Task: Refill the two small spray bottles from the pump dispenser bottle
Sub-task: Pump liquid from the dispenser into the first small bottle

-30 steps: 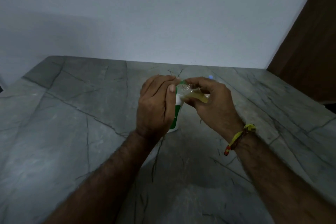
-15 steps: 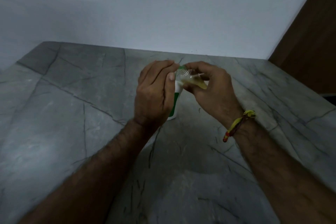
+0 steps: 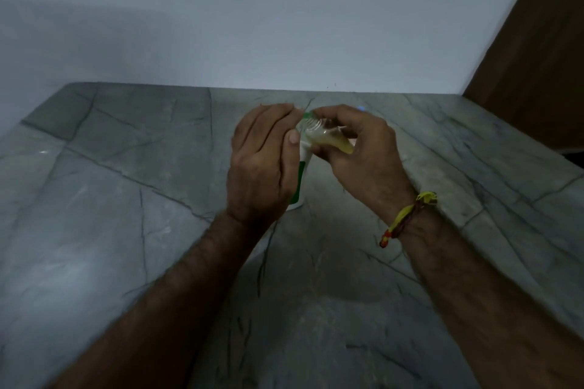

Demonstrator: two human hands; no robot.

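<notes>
Hands meet mid-counter: left hand [image 3: 262, 164] grips the pump dispenser bottle [image 3: 298, 186], right hand [image 3: 357, 151] pinches a tilted small spray bottle [image 3: 328, 137] at its spout; refilling seems underway, pumping likely next.

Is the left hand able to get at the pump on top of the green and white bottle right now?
Probably yes. The left hand already rests over the top of the pump dispenser bottle, nothing between them. The right hand holds the small spray bottle tilted close beside it, not blocking.
</notes>
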